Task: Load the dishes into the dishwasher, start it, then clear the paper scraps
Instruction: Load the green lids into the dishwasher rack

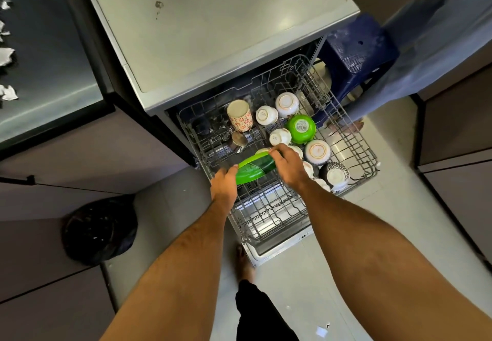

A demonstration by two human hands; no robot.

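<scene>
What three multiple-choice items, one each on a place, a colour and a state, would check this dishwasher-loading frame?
1. Where is the flower-patterned ceramic cup?
A. In the pulled-out wire dishwasher rack
B. On the dishwasher's top
C. On the floor

2. What colour is the plate held in both hands?
A. Blue
B. Green
C. White

3. How does the green plastic bowl with the barcode sticker sit?
A. Upright, mouth up
B. On its side
C. Upside down, base up

Answers: 1 A, the cup stands among the rack's wires at its far left. 2 B, the plate between the left hand and right hand is bright green. 3 C, the sticker on its base faces the camera.
</scene>
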